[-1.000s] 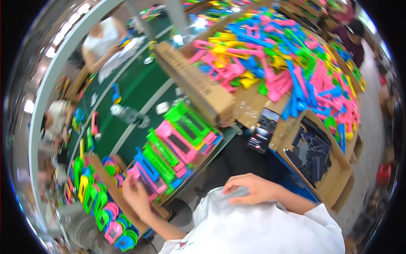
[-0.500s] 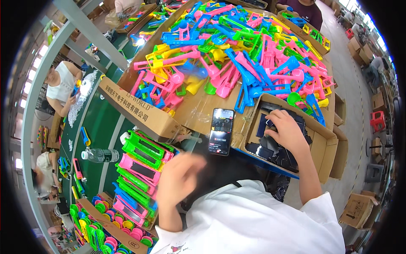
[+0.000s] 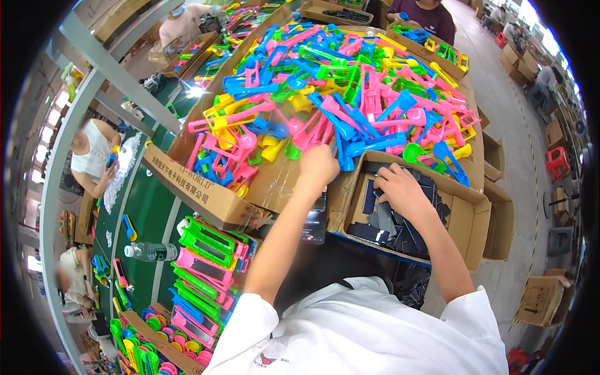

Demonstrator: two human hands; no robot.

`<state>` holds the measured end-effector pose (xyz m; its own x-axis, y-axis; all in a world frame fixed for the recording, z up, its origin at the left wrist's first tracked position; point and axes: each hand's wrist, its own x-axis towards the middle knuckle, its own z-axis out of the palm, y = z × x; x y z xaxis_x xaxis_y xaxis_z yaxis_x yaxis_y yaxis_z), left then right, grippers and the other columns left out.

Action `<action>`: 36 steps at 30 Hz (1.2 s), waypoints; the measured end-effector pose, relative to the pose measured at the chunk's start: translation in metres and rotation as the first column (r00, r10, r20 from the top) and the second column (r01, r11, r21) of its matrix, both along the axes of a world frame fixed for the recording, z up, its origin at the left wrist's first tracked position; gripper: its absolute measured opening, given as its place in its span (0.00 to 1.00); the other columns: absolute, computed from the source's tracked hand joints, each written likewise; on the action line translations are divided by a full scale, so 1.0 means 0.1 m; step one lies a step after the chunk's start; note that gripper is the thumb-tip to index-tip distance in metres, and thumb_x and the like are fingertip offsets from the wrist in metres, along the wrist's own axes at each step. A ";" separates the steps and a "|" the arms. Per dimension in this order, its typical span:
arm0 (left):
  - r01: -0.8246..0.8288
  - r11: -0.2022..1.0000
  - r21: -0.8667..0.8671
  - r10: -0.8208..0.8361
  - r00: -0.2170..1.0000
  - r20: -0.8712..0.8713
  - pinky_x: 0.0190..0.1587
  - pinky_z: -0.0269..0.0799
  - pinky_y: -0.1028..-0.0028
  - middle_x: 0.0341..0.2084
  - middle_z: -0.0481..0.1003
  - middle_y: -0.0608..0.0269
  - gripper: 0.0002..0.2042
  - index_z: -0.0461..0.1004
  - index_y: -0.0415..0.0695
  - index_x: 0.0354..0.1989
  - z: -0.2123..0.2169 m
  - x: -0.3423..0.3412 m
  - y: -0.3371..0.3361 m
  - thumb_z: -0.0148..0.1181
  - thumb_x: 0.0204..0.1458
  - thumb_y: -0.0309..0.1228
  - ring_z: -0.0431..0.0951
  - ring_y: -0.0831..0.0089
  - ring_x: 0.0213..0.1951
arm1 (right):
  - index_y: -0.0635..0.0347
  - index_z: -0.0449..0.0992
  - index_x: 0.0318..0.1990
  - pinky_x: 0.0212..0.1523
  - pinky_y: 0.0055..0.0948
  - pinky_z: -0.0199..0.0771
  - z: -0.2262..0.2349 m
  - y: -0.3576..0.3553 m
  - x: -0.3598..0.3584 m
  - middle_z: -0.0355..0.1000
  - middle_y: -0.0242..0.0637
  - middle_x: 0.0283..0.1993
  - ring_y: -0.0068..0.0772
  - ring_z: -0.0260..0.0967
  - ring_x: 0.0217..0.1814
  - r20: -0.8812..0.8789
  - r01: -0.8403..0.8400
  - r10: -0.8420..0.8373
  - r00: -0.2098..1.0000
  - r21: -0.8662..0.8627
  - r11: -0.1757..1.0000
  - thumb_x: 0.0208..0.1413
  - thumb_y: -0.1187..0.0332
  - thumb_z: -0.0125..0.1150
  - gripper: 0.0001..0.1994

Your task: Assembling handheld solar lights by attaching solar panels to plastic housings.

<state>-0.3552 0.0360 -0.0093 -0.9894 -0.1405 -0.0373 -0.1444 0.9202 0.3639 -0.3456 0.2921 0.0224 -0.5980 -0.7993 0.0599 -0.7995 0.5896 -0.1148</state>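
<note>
My left hand (image 3: 319, 165) reaches to the near edge of a heap of coloured plastic parts (image 3: 350, 75). Its fingers are closed around the end of a pink plastic part (image 3: 307, 134), partly hidden by the hand. Under my left wrist lies a phone (image 3: 314, 226), its screen lit. My right hand (image 3: 400, 189) is inside a cardboard box (image 3: 465, 234) on the right, fingers bent and a little apart, touching the loose dark flat panels (image 3: 409, 236). No panel is plainly gripped.
Left of me stand stacked green, pink and blue plastic parts (image 3: 203, 272) with dark panels set in them. A water bottle (image 3: 151, 252) lies on the green conveyor (image 3: 147, 209). A cardboard flap (image 3: 187, 184) borders the heap. Other people sit at the far left and far end.
My left hand has moved forward and right, from beside the stacked parts to the heap, now covering part of the phone. My right hand stays in the panel box, its fingers shifted slightly.
</note>
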 end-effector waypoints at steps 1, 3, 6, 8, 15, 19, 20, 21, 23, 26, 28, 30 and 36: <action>-0.044 0.997 0.057 0.045 0.999 -0.026 0.46 0.78 0.48 0.33 0.81 0.35 0.15 0.82 0.34 0.34 0.04 0.00 0.03 0.59 0.56 0.37 0.82 0.39 0.40 | 0.56 0.80 0.42 0.57 0.39 0.71 -0.01 0.04 -0.02 0.71 0.33 0.47 0.40 0.67 0.53 0.003 0.021 -0.021 1.000 0.005 1.000 0.46 0.65 0.74 0.15; -0.083 0.988 0.127 0.090 0.995 -0.048 0.48 0.76 0.45 0.34 0.80 0.30 0.17 0.80 0.30 0.35 0.11 0.05 -0.09 0.56 0.58 0.36 0.82 0.36 0.41 | 0.56 0.79 0.40 0.57 0.39 0.71 0.02 0.03 -0.06 0.73 0.31 0.44 0.39 0.67 0.53 -0.022 -0.018 0.017 1.000 -0.052 0.998 0.44 0.64 0.75 0.16; -0.109 0.988 0.111 0.113 0.993 -0.027 0.49 0.77 0.47 0.36 0.80 0.31 0.14 0.80 0.32 0.36 0.45 0.24 -0.14 0.55 0.56 0.33 0.82 0.36 0.43 | 0.56 0.77 0.40 0.52 0.38 0.71 0.06 0.04 -0.09 0.74 0.29 0.39 0.38 0.68 0.49 -0.051 -0.019 0.016 0.999 -0.071 0.997 0.42 0.64 0.75 0.17; -0.105 0.987 0.122 0.111 0.993 -0.043 0.49 0.76 0.46 0.36 0.80 0.32 0.15 0.80 0.32 0.37 0.58 0.40 -0.29 0.54 0.57 0.34 0.81 0.36 0.43 | 0.56 0.78 0.40 0.47 0.36 0.72 0.06 -0.01 -0.10 0.73 0.30 0.35 0.36 0.69 0.44 -0.036 -0.054 0.046 0.998 -0.235 0.971 0.44 0.64 0.76 0.17; -0.237 0.881 0.409 0.285 0.957 -0.059 0.38 0.75 0.58 0.29 0.79 0.48 0.18 0.77 0.33 0.40 0.74 1.23 -0.56 0.52 0.66 0.40 0.81 0.55 0.33 | 0.61 0.79 0.44 0.33 0.24 0.73 0.37 -0.08 0.21 0.77 0.30 0.31 0.19 0.73 0.30 0.706 0.432 0.078 0.703 -0.512 0.742 0.58 0.71 0.70 0.09; -0.126 0.297 0.946 0.204 0.977 0.066 0.25 0.64 0.82 0.26 0.69 0.75 0.18 0.73 0.44 0.56 0.62 1.71 -0.23 0.55 0.70 0.45 0.69 0.86 0.24 | 0.64 0.80 0.50 0.36 0.22 0.76 0.43 -0.12 0.38 0.79 0.31 0.36 0.17 0.74 0.34 0.891 0.593 0.296 0.343 -0.450 0.668 0.65 0.72 0.64 0.09; -0.092 0.262 0.961 0.172 0.984 0.047 0.25 0.63 0.79 0.27 0.70 0.69 0.33 0.69 0.41 0.60 0.55 1.82 -0.07 0.55 0.63 0.61 0.70 0.82 0.23 | 0.64 0.80 0.53 0.36 0.23 0.77 0.44 -0.14 0.42 0.80 0.32 0.38 0.18 0.75 0.34 0.890 0.584 0.369 0.269 -0.455 0.672 0.66 0.73 0.63 0.11; -0.067 0.179 0.982 0.132 0.990 0.044 0.25 0.63 0.79 0.27 0.69 0.70 0.38 0.67 0.40 0.63 0.50 1.91 0.09 0.59 0.59 0.63 0.69 0.81 0.23 | 0.64 0.79 0.56 0.39 0.24 0.79 0.43 -0.16 0.46 0.80 0.33 0.41 0.18 0.75 0.36 0.909 0.583 0.351 0.224 -0.414 0.699 0.66 0.73 0.63 0.13; -0.032 0.107 0.994 0.080 0.997 0.024 0.27 0.64 0.78 0.29 0.69 0.70 0.31 0.66 0.39 0.64 0.34 2.04 0.38 0.59 0.65 0.53 0.67 0.81 0.23 | 0.65 0.79 0.55 0.40 0.25 0.79 0.53 -0.24 0.61 0.79 0.33 0.41 0.18 0.75 0.37 0.904 0.583 0.373 0.210 -0.422 0.694 0.66 0.73 0.64 0.13; -0.005 0.060 0.998 0.145 0.989 -0.004 0.28 0.64 0.78 0.31 0.68 0.72 0.22 0.66 0.43 0.64 0.28 2.11 0.71 0.60 0.68 0.41 0.68 0.82 0.28 | 0.67 0.79 0.53 0.43 0.23 0.79 0.46 -0.28 0.71 0.81 0.33 0.40 0.19 0.77 0.39 0.895 0.573 0.388 0.218 -0.440 0.692 0.66 0.69 0.65 0.13; 0.012 0.061 0.998 0.126 0.992 -0.019 0.34 0.67 0.78 0.34 0.70 0.70 0.23 0.64 0.43 0.66 0.27 2.19 0.73 0.54 0.71 0.44 0.70 0.81 0.31 | 0.66 0.79 0.50 0.44 0.24 0.80 0.46 -0.31 0.75 0.81 0.32 0.40 0.20 0.77 0.39 0.896 0.504 0.294 0.333 -0.433 0.748 0.65 0.68 0.67 0.12; 0.019 0.131 0.991 0.105 0.994 -0.033 0.40 0.69 0.77 0.40 0.71 0.68 0.28 0.59 0.44 0.72 0.25 2.25 0.72 0.47 0.72 0.48 0.70 0.80 0.37 | 0.65 0.79 0.48 0.44 0.25 0.81 0.42 -0.34 0.73 0.81 0.33 0.41 0.20 0.77 0.41 0.904 0.483 0.320 0.282 -0.422 0.767 0.65 0.70 0.67 0.09; 0.104 0.122 0.987 0.244 0.961 -0.132 0.50 0.69 0.75 0.53 0.72 0.65 0.29 0.53 0.43 0.77 0.16 2.14 0.73 0.42 0.74 0.46 0.70 0.79 0.47 | 0.67 0.79 0.45 0.36 0.24 0.82 0.46 -0.49 0.58 0.80 0.33 0.37 0.20 0.79 0.34 0.868 0.393 0.366 0.335 -0.482 0.783 0.64 0.69 0.68 0.10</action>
<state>-0.1415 0.1092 0.0066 -0.9748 -0.2230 -0.0117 0.0510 -0.2733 0.9606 -0.2871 0.2426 0.0686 -0.5661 -0.8145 -0.1269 0.0622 0.1113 -0.9918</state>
